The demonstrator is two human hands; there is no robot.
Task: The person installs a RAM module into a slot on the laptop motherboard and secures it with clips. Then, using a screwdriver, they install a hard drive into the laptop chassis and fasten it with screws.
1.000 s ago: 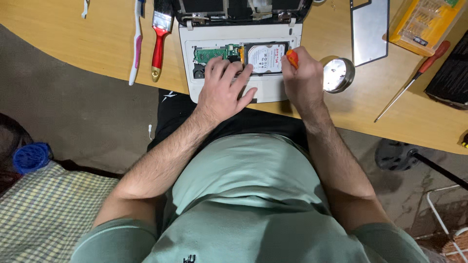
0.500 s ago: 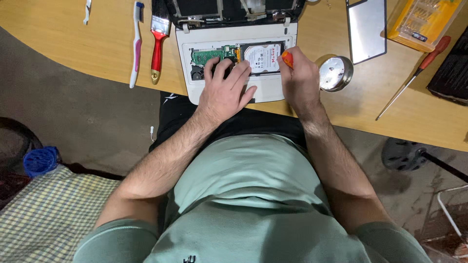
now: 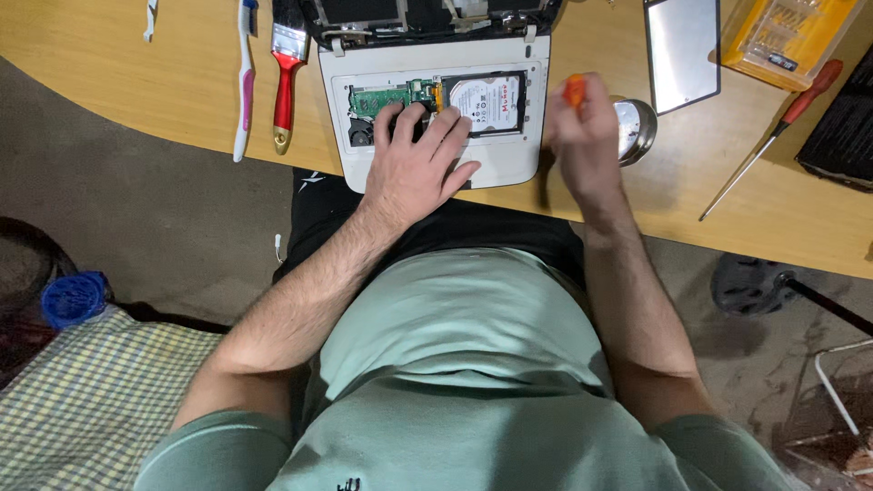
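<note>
A person seated at a curved wooden desk [image 3: 164,100] works on a white laptop [image 3: 509,164] lying underside up with its bottom cover off, exposing a green circuit board [image 3: 386,95] and a silver hard drive [image 3: 486,98]. The left hand [image 3: 418,159] lies flat on the open bay, fingers [image 3: 446,127] spread loosely and gripping nothing, their tips touching the board and the drive's near edge. The right hand [image 3: 582,136], at three o'clock from the laptop and just off its side, is closed around an orange-handled screwdriver [image 3: 574,91]; the hand is blurred and the tool's tip is hidden. Directly beyond it, at about one o'clock, sits a small round metal tin [image 3: 638,127]. A grey cover panel [image 3: 682,50] and a yellow bit case [image 3: 787,36] lie at the desk's far right, with a long red-handled screwdriver [image 3: 773,136] at three o'clock. At nine o'clock from the laptop lie a red-handled paintbrush [image 3: 286,68] and a pink-and-white toothbrush [image 3: 244,82]. The risks, as judged here: bare fingertips pressing on the board could stress or static-damage it, a careless swing of the tool hand could knock the tin, and the laptop's near edge overhangs the desk, so a push could tip it toward the lap.
</note>
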